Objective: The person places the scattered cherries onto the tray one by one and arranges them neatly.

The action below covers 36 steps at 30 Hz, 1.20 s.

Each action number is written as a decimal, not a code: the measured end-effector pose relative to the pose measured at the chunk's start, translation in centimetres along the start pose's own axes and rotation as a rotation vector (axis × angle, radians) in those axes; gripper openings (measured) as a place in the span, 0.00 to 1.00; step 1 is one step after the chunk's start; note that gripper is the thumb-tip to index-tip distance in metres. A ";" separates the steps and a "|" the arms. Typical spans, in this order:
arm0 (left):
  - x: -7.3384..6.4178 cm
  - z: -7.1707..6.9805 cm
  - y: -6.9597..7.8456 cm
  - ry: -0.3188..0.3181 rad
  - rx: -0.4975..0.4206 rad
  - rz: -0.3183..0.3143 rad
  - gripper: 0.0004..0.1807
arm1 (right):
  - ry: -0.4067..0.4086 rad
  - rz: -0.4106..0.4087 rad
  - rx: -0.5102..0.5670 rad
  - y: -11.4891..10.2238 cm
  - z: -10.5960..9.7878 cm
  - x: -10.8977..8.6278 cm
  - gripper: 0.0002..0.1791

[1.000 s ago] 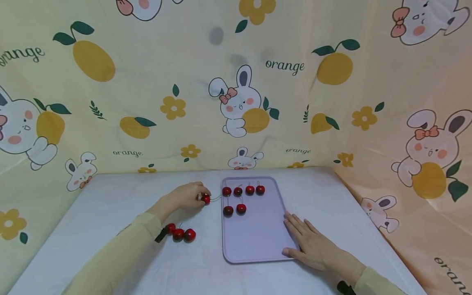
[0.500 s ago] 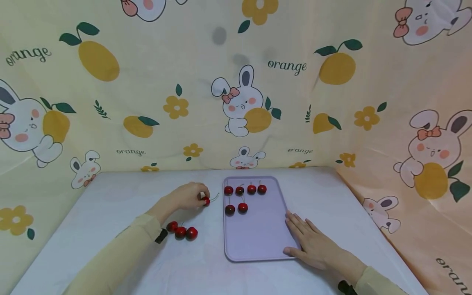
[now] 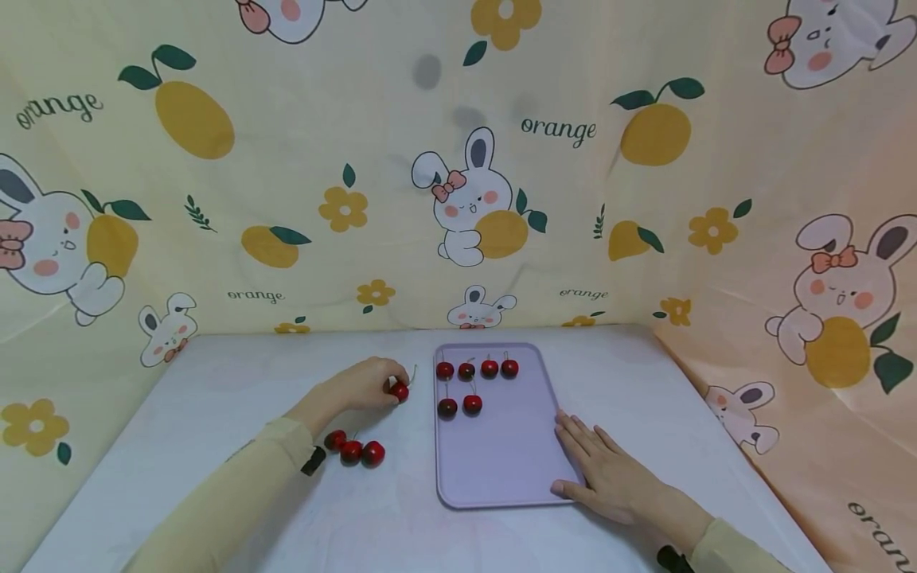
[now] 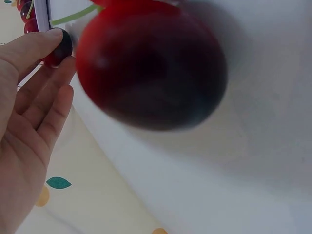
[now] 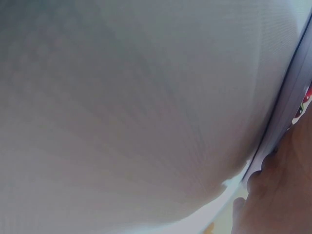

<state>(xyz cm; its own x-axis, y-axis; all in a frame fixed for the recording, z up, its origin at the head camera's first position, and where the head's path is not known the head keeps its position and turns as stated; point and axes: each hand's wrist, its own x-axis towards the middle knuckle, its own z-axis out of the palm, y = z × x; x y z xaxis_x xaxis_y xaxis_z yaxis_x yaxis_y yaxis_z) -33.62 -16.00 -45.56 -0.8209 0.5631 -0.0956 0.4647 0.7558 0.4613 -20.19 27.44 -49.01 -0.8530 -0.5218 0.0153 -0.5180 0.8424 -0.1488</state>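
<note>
Between thumb and fingers, my left hand (image 3: 367,383) pinches a dark red cherry (image 3: 399,391) just left of the tray; its green stem points up and right. The left wrist view shows this cherry (image 4: 62,48) at the fingertips. On the lilac tray (image 3: 501,461) stand several cherries in two rows: the back row runs along the far edge, and two cherries (image 3: 460,406) sit in front at the left. My right hand (image 3: 609,473) lies with straight fingers on the tray's right edge, the thumb near the front corner.
Three loose cherries (image 3: 351,453) lie on the white table (image 3: 286,517) below my left wrist; one looms large in the left wrist view. A patterned cloth (image 3: 387,239) hangs behind the table.
The cherry in my left hand has turned, its stem swinging from pointing right to pointing up. The hand has stayed nearly in place, and the right hand has not moved.
</note>
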 end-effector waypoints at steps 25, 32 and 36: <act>1.5 -0.2 4.4 0.270 -0.060 0.185 0.14 | 0.007 -0.012 -0.024 0.1 0.1 0.1 0.50; 2.8 0.7 6.2 0.275 -0.156 0.221 0.14 | 0.007 -0.009 -0.022 0.1 0.1 0.1 0.50; 3.5 1.3 7.2 0.267 -0.178 0.213 0.15 | 0.007 -0.006 -0.014 0.0 0.1 0.0 0.50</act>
<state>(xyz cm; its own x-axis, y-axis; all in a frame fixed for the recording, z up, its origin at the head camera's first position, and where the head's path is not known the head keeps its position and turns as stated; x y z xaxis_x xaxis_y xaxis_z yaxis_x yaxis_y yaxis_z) -32.75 -8.13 -43.69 -0.7803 0.5770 0.2410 0.5887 0.5477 0.5946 -20.19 27.45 -49.13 -0.8504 -0.5257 0.0227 -0.5236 0.8412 -0.1346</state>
